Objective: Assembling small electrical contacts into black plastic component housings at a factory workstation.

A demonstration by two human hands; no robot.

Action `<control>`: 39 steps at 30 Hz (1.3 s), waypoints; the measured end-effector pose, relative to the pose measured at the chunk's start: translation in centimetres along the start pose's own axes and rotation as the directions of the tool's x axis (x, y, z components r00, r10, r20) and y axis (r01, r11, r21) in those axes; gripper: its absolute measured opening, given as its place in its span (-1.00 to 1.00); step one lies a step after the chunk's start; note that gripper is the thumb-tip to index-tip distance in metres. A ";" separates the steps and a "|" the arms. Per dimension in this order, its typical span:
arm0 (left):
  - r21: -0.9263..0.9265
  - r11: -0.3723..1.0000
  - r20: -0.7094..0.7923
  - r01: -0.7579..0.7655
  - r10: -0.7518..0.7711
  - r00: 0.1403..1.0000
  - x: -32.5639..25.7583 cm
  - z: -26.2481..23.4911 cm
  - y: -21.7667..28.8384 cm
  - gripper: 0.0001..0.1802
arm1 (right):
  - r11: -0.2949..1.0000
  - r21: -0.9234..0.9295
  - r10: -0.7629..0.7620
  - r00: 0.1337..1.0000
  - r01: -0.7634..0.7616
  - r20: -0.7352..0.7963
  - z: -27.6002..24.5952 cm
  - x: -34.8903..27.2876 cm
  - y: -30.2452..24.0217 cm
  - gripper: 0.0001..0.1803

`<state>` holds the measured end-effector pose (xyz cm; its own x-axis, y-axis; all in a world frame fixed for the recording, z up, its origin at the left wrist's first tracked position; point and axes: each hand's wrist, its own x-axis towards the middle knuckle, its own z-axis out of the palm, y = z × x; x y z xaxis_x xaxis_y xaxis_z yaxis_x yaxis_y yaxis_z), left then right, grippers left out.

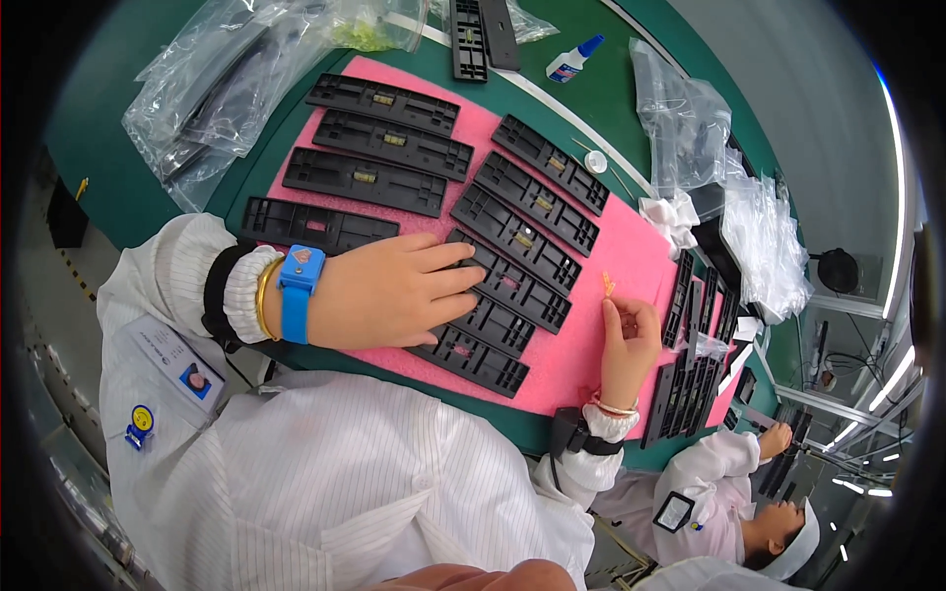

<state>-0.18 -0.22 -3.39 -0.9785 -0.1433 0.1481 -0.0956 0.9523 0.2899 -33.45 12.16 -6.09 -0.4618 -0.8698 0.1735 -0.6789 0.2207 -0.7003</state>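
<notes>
My left hand (394, 291) lies flat with its fingers spread over black plastic trays (493, 320) in the middle of the pink foam sheet. Its fingertips rest across their edges; the palm hides parts of them. On the right, my right hand (631, 340) is closed in a pinch over bare foam, at a small yellow piece (607, 284) by its fingertips. That piece is too small to make out fully. Long black trays (379, 138) with ribbed insides lie in two slanting columns. Several carry a yellow-green vial (365, 177) in the centre; others show pink foam through that slot.
More black trays (680, 394) are stacked at the foam's right end. Beyond the foam (581, 369) are a glue bottle (574, 61) with a blue cap, a small white cup (595, 162) and clear plastic bags (680, 118). At lower right sits another person (709, 483).
</notes>
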 end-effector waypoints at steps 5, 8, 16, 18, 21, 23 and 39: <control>-0.055 0.998 -0.002 0.023 -0.023 1.000 0.0 0.3 -0.4 -0.38 | 0.998 -0.036 -0.050 0.997 0.052 0.053 -0.4 0.0 -0.5 -0.90; -0.071 0.997 -0.023 0.034 -0.036 0.999 0.1 0.4 -0.3 -0.40 | 0.998 -0.041 -0.038 0.998 0.040 0.052 -0.3 0.0 0.0 -0.88; -0.023 0.999 -0.087 0.023 -0.025 0.996 0.1 0.0 0.0 -0.49 | 0.995 -0.097 -0.017 0.998 0.023 0.063 -0.5 -0.2 -0.9 -0.81; -0.006 1.000 -0.080 0.005 -0.006 0.997 0.3 -0.2 0.0 -0.50 | 0.996 -0.091 0.012 0.998 -0.007 0.054 -0.7 -0.4 -0.8 -0.81; -0.007 1.000 -0.045 -0.004 0.004 0.999 -0.1 -0.7 0.3 -0.51 | 0.995 0.025 0.098 0.995 -0.099 0.028 -0.9 -0.7 -0.4 -0.82; 0.029 0.999 0.022 -0.016 0.016 1.000 -0.1 -1.1 0.7 -0.52 | 0.974 0.134 0.177 0.983 -0.182 0.049 -1.4 -0.5 0.1 -0.83; -0.335 0.939 -0.254 0.077 -0.168 0.952 1.8 -4.6 0.5 -0.65 | 0.798 0.598 -0.062 0.979 -0.069 0.195 -0.5 -2.2 -9.9 -0.81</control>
<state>-1.14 -1.22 1.37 -0.8696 -0.3652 0.3324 -0.1036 0.7931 0.6003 -25.96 12.09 0.83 -0.2983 -0.9513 0.0779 -0.1689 -0.0278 -0.9852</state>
